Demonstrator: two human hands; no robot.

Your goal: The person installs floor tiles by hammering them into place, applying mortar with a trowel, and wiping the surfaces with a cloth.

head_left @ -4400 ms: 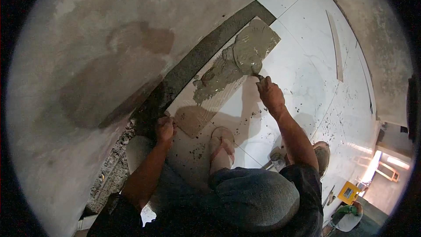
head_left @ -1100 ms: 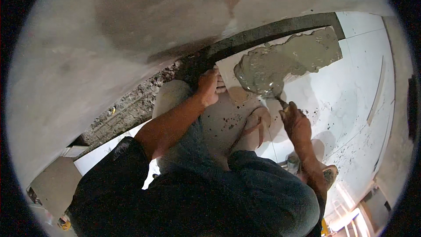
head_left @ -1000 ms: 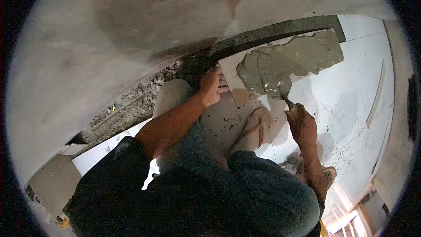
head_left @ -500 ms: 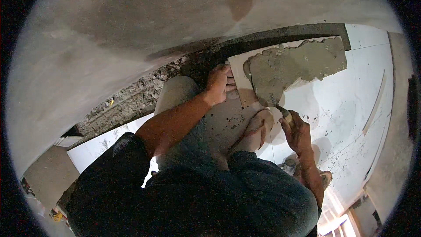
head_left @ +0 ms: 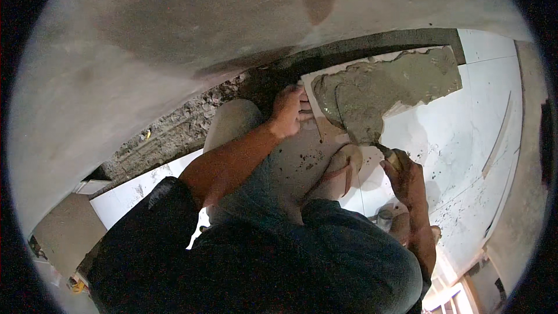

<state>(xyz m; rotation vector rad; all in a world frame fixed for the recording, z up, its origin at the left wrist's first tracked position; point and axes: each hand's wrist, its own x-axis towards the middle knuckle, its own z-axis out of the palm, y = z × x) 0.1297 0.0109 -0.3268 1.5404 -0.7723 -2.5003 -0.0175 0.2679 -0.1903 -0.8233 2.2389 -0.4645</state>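
While L grip (head_left: 288,111) meets tile (head_left: 331,132) edge (can't tell width), R grip (head_left: 408,180), extended fwd, holds trowel (head_left: 394,159).

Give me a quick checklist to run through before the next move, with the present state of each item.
1. Right hand gripping the trowel by its handle: ok.
2. Left hand at the left end of the tile: ok.
3. Left hand bearing the tile's weight: cannot tell.
4. Mortar covering the whole tile: not ok; bare strips show at the left end and along the wall-side edge.
5. Floor by the sandalled foot free of dark crumbs: not ok, they lie scattered.
6. Foot clear of the tile's near corner: cannot tell.
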